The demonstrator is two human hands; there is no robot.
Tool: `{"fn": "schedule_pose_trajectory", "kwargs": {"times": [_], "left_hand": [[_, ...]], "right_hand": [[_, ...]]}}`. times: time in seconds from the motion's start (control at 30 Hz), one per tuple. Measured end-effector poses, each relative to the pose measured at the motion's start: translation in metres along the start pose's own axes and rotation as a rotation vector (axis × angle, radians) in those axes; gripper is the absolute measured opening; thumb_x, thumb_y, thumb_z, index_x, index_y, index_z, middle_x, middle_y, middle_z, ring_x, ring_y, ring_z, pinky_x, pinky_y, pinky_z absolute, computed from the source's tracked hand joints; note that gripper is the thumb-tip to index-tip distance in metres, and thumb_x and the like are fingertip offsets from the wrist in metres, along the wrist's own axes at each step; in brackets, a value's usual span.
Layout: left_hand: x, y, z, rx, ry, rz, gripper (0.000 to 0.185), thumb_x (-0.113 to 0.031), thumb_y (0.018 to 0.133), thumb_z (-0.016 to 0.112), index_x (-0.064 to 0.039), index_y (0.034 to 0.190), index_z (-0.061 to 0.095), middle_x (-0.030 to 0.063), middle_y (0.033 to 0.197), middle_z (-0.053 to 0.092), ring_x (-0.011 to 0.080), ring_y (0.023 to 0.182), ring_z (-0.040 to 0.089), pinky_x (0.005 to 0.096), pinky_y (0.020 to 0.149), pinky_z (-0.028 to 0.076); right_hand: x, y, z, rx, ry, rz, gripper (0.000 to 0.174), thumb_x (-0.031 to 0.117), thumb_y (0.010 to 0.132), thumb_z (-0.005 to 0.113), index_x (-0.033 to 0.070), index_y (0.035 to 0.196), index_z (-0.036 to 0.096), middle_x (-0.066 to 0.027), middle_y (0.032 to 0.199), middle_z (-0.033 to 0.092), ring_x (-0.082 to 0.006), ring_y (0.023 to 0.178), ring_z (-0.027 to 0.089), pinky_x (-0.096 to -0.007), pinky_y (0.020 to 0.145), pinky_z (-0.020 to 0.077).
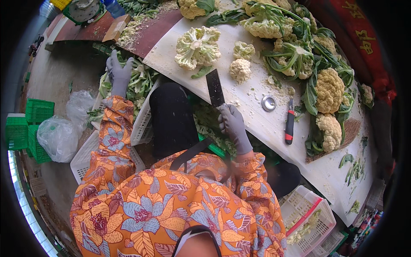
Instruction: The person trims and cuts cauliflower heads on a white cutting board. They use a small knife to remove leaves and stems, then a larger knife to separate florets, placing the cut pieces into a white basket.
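Gripped by its handle, a cleaver (215, 87) is in my right hand (233, 125), its broad dark blade reaching over the near edge of the white tabletop (253, 128). My left hand (119, 74), also in a grey glove, is held over a white crate (144, 125) full of cauliflower leaves and stalks (141, 80). Its fingers are spread and nothing shows in them. Beyond the blade lies a trimmed cauliflower head (198, 47), its cut stem facing up. Two smaller florets, a pale one (240, 70) and a greener one (244, 50), sit to its right.
Leafy cauliflowers (329, 90) are heaped along the table's far right side. A red-and-black knife (289, 125) and a round metal lid-like piece (268, 103) lie nearer. Green crates (39, 110) and clear plastic bags (59, 138) are on the floor at left. A white basket (321, 221) stands lower right.
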State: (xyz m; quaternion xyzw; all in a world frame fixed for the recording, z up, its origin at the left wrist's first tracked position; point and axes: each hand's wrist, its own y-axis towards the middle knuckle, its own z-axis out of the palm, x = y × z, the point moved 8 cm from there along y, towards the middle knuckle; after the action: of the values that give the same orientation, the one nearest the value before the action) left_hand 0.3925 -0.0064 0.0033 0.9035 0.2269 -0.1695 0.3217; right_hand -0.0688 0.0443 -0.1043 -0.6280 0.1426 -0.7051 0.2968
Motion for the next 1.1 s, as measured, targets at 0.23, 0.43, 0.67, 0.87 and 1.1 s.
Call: {"fn": "schedule_pose_trajectory", "kwargs": {"times": [0.23,0.43,0.67,0.87,1.1], "left_hand": [[-0.135,-0.022,0.164,0.586,-0.363,0.023,0.083,-0.036,0.076,0.084,-0.008,0.144,0.046,0.0214,0.142,0.044,0.033,0.13,0.048,0.0411,0.11,0.04],[-0.186,-0.093,0.166,0.595,-0.41,-0.084,0.091,-0.039,0.068,0.084,-0.013,0.145,0.043,0.0233,0.141,0.028,0.04,0.123,0.048,0.0401,0.108,0.043],[-0.205,-0.12,0.157,0.603,-0.379,-0.053,0.094,-0.039,0.069,0.076,-0.008,0.149,0.038,0.0299,0.145,0.026,0.0448,0.127,0.043,0.0423,0.11,0.04],[-0.216,-0.135,0.154,0.667,-0.452,0.072,0.094,-0.052,0.072,0.081,-0.007,0.146,0.043,0.0283,0.141,0.032,0.0412,0.118,0.052,0.0431,0.104,0.045],[-0.204,-0.141,0.147,0.612,-0.619,0.03,0.073,-0.049,0.088,0.07,-0.007,0.143,0.047,0.028,0.14,0.036,0.0401,0.119,0.052,0.0428,0.102,0.047]], "right_hand": [[0.009,0.029,-0.005,-0.046,-0.125,0.015,0.028,0.038,0.099,0.058,0.009,0.1,0.057,0.0018,0.066,0.051,-0.0064,0.046,0.044,-0.0233,0.04,0.0351],[0.012,-0.003,-0.109,-0.321,-0.108,-0.108,0.025,0.033,0.099,0.059,0.009,0.099,0.052,0.0016,0.064,0.049,-0.0054,0.043,0.041,-0.0236,0.038,0.0334],[0.019,-0.038,-0.142,-0.442,-0.008,-0.215,0.021,0.027,0.1,0.057,0.008,0.097,0.051,0.0012,0.065,0.048,-0.0047,0.043,0.04,-0.0226,0.037,0.031],[0.004,-0.024,-0.088,-0.368,0.061,-0.365,0.021,0.024,0.102,0.056,0.005,0.109,0.05,-0.0044,0.081,0.06,-0.0064,0.051,0.05,-0.0209,0.042,0.0383],[0.067,-0.02,-0.041,-0.243,0.163,-0.4,0.024,0.026,0.103,0.053,0.002,0.11,0.051,-0.0026,0.074,0.057,-0.0043,0.05,0.048,-0.0194,0.043,0.0381]]}}
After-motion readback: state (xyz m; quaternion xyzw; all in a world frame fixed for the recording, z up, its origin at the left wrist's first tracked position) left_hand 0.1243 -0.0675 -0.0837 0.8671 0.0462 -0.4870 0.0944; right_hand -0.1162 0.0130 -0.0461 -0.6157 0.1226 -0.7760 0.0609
